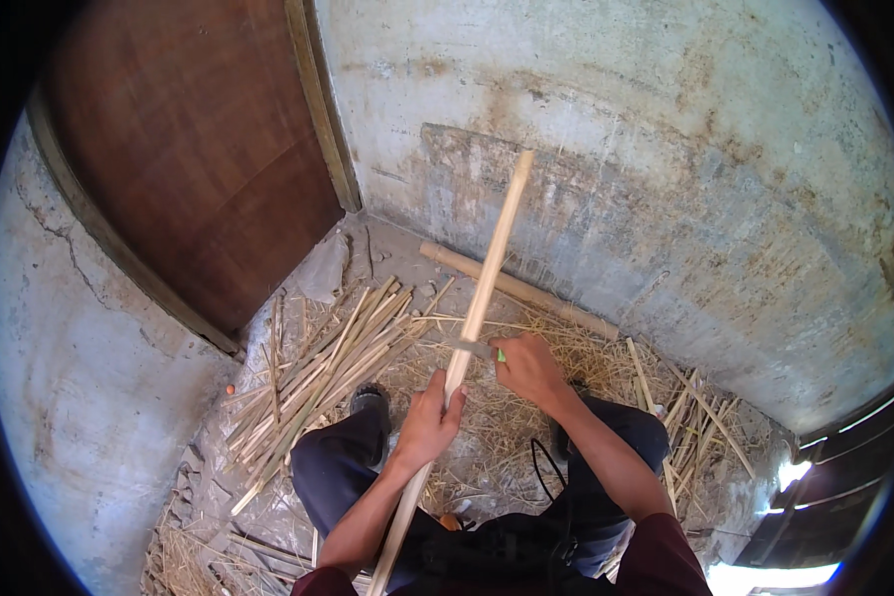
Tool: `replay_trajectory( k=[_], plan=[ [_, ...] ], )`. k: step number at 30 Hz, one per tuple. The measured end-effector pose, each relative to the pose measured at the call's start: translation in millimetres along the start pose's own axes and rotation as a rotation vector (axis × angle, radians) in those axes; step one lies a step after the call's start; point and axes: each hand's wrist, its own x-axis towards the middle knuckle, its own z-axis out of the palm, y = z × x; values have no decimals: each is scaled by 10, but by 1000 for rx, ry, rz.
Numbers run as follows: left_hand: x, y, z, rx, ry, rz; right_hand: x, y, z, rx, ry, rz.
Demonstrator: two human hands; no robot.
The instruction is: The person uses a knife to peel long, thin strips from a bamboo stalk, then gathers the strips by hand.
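A long pale strip of split bamboo (pixel 490 263) slants up and away from my lap, its far end raised in front of the wall. My left hand (pixel 429 419) is closed around its lower part, above my knees. In my right hand (pixel 528 370) is a knife (pixel 478 349) with a bit of green at its handle. The blade lies across the bamboo strip, a little beyond my left hand, and touches it. My right fingers wrap the handle and hide most of it.
A heap of split bamboo strips (pixel 333 363) lies left of my legs, and more strips (pixel 700 427) lie at the right. A round bamboo pole (pixel 521 290) rests along the wall's foot. Shavings (pixel 507 437) litter the floor. A brown door (pixel 184 149) stands at the far left.
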Motion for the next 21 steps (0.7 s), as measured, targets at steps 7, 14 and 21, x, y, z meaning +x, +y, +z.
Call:
replay_trajectory(
  k=[7,14,21],
  plan=[
    [-32,105,-53,-88,-26,-72,33,-109,-57,-32,13,32],
    [-49,108,-55,-97,-19,-71,115,-121,-75,-107,89,57],
    [-48,183,-119,-61,-6,-69,200,-42,-76,-148,127,54]
  ],
)
